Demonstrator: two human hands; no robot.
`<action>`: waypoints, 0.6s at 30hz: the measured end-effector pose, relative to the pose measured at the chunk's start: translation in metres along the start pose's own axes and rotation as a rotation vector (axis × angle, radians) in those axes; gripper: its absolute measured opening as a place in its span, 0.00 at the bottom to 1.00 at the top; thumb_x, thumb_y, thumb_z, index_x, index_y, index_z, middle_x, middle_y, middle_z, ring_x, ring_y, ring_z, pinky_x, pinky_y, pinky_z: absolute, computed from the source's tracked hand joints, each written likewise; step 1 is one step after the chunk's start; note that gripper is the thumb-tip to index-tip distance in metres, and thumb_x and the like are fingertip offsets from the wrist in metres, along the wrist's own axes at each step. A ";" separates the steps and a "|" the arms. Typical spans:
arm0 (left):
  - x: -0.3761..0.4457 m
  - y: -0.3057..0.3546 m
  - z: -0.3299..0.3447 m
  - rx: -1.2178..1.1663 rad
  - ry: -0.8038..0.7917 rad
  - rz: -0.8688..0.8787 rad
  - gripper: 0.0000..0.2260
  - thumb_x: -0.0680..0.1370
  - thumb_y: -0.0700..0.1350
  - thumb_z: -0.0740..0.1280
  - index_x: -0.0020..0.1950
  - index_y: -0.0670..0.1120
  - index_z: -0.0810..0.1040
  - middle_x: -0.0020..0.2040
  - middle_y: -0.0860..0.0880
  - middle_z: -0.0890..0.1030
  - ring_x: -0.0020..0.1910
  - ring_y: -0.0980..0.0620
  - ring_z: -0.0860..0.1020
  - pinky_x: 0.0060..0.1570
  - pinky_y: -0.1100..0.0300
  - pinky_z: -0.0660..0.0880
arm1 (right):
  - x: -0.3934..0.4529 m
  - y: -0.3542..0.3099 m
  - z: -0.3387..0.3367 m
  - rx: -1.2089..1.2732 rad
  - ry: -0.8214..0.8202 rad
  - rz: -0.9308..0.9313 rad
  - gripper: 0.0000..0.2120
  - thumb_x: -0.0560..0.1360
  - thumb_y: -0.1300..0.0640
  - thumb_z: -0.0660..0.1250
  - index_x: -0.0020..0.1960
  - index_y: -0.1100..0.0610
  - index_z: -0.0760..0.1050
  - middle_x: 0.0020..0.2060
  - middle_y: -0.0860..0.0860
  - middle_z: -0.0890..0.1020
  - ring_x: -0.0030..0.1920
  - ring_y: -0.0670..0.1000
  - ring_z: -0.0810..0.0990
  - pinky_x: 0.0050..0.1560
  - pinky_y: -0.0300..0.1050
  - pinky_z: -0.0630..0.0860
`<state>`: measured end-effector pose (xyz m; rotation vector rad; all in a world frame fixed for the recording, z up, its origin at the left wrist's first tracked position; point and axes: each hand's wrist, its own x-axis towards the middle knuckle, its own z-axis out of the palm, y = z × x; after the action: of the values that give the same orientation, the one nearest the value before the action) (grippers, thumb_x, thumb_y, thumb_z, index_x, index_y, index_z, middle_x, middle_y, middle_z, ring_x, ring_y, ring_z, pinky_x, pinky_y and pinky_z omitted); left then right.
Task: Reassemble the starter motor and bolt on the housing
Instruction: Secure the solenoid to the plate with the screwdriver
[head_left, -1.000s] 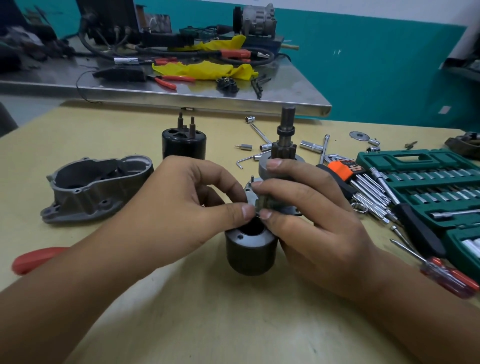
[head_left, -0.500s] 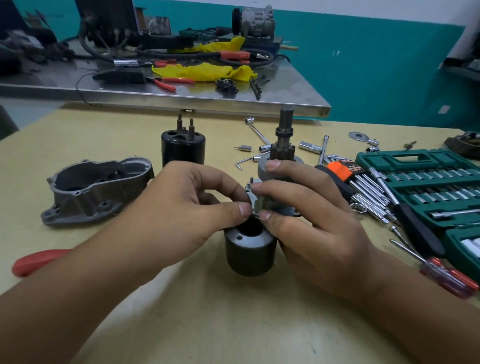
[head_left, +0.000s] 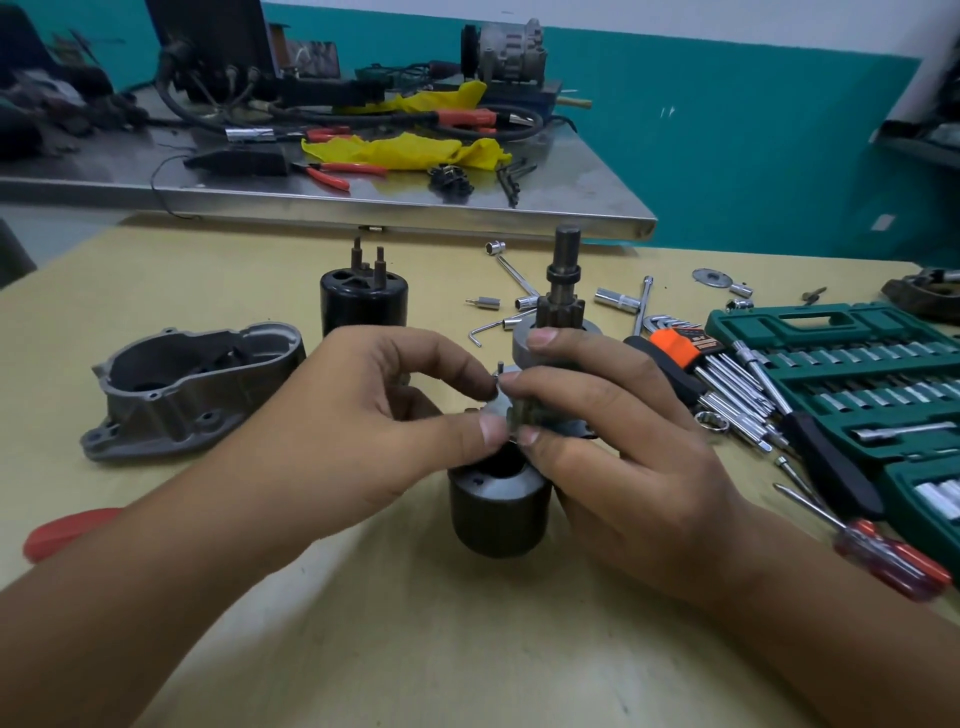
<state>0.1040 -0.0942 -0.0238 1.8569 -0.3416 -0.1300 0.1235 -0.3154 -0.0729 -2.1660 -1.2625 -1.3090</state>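
A dark cylindrical motor body (head_left: 498, 512) stands upright on the yellow table (head_left: 363, 649), its top open. Just above it my right hand (head_left: 618, 441) grips the pinion-and-shaft assembly (head_left: 563, 280), whose splined shaft points up. My left hand (head_left: 363, 415) pinches a small metal part at the lower edge of that assembly, thumb and fingertips meeting my right fingertips. The grey aluminium housing (head_left: 192, 384) lies open side up at the left. A black solenoid cylinder (head_left: 363, 304) with two studs stands behind my left hand.
A green socket set case (head_left: 857, 374) lies at the right, with hex keys (head_left: 691, 348), screwdrivers (head_left: 893, 561) and loose sockets beside it. A red-handled tool (head_left: 62, 532) lies at the left edge. Behind stands a steel bench (head_left: 363, 208) cluttered with pliers, cables and yellow cloth.
Almost nothing moved. My left fingers have lifted slightly at the small part; both hands stay over the motor body.
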 end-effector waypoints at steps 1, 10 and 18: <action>0.000 -0.002 0.001 0.014 0.004 0.008 0.10 0.68 0.50 0.82 0.45 0.51 0.87 0.36 0.40 0.84 0.34 0.47 0.82 0.34 0.56 0.76 | 0.000 0.000 0.000 -0.001 0.001 0.002 0.10 0.78 0.68 0.70 0.39 0.68 0.83 0.54 0.63 0.85 0.64 0.63 0.80 0.59 0.59 0.78; 0.002 0.001 -0.001 -0.065 -0.015 -0.021 0.06 0.71 0.48 0.80 0.45 0.51 0.87 0.33 0.47 0.83 0.31 0.56 0.76 0.30 0.65 0.70 | 0.000 0.000 0.001 -0.005 0.004 -0.003 0.10 0.78 0.68 0.71 0.39 0.68 0.83 0.54 0.63 0.85 0.64 0.64 0.80 0.61 0.59 0.78; 0.002 0.000 0.000 -0.019 -0.022 -0.054 0.08 0.76 0.36 0.72 0.42 0.48 0.87 0.33 0.43 0.83 0.30 0.54 0.76 0.29 0.69 0.70 | 0.001 -0.001 0.001 -0.004 0.017 -0.010 0.11 0.79 0.67 0.70 0.38 0.67 0.83 0.54 0.63 0.85 0.64 0.63 0.80 0.60 0.59 0.78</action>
<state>0.1063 -0.0948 -0.0233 1.8476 -0.3042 -0.1897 0.1229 -0.3138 -0.0729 -2.1495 -1.2671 -1.3315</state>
